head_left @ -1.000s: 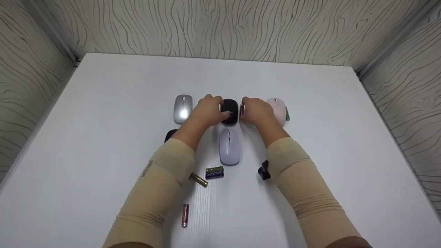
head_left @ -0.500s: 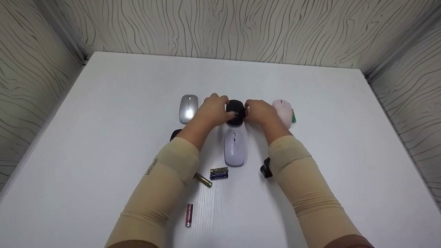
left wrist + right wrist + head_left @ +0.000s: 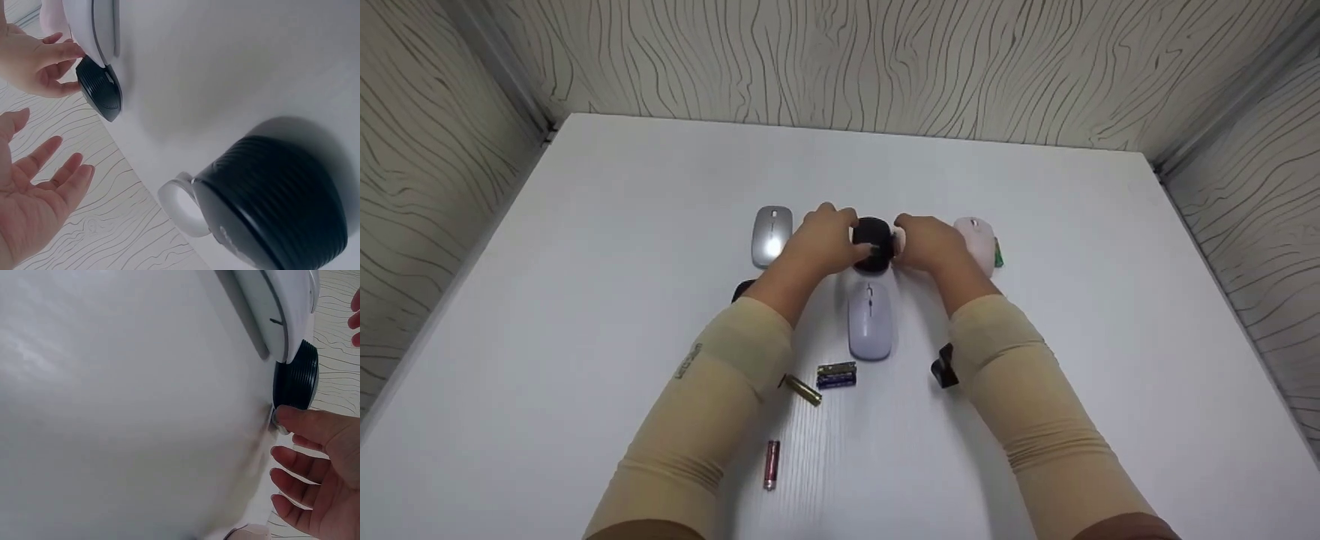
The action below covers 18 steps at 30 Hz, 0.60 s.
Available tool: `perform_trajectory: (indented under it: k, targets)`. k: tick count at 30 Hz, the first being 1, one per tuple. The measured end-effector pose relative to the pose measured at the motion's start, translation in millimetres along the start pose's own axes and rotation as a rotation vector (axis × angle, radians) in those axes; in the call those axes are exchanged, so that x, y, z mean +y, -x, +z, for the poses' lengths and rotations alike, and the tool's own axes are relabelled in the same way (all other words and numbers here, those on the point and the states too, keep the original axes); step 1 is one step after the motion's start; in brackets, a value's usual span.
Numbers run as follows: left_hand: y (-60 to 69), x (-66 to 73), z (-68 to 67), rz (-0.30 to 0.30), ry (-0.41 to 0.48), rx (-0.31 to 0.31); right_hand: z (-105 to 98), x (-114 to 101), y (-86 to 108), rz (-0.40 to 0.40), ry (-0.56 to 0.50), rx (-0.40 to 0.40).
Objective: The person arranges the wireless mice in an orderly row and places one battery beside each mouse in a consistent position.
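Note:
A black mouse lies at the middle of the white table. My left hand is just left of it, thumb overlapping it in the head view. The left wrist view shows this left hand with loosely spread fingers apart from the mouse. My right hand is at the mouse's right side. In the right wrist view, its thumb and a finger pinch a small battery against the mouse's side, the other fingers loosely bent. Most of the battery is hidden. A lilac mouse lies just in front.
A silver mouse lies left, a pink mouse right with a green item beside it. Another black mouse is partly under the left arm. Gold, blue and red batteries lie nearer; a black object touches the right sleeve.
My right hand has brought the red battery left, from a small gap away up to the black mouse's side. The left hand keeps its place by the mouse. The head view has shifted slightly.

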<state>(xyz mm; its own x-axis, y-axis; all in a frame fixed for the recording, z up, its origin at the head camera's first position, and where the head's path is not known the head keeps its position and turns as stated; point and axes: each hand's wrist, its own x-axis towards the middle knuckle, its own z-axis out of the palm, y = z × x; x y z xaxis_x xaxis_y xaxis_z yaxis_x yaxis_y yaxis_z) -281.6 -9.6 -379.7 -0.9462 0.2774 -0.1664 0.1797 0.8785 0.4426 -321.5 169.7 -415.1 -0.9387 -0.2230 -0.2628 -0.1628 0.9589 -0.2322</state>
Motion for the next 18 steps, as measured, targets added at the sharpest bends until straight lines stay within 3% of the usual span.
perform_trajectory:
  k: [11, 18]
  targets:
    - [12.3, -5.1, -5.3, -0.009, 0.024, 0.001, -13, -10, 22.8, 0.039, 0.0, 0.011]
    - [27.1, -7.3, -11.9, 0.002, 0.033, 0.002, -22, -19, 45.5, 0.026, 0.001, 0.027]
